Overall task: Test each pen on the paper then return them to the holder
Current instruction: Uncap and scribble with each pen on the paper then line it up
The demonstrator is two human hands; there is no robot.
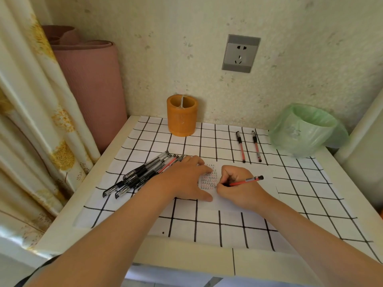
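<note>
Gripped red pen (245, 181) closed in right hand (238, 188), tip on paper (248, 200), barrel trailing rightward, holder (182, 117) well beyond and left; left hand (184, 180) lay flat, empty, nearer holder

hands: left hand (186, 179), right hand (238, 187), both bare | forearms: bare, no sleeves | wrists: nothing worn

On the checked-cloth-covered counter (207, 224), the orange cylindrical pen holder (181, 115) stands at the back. A pile of black and red pens (143, 175) lies front-left of it, two red-barrelled pens (248, 146) lie right, beside the green bag-lined bin (306, 129).
</note>
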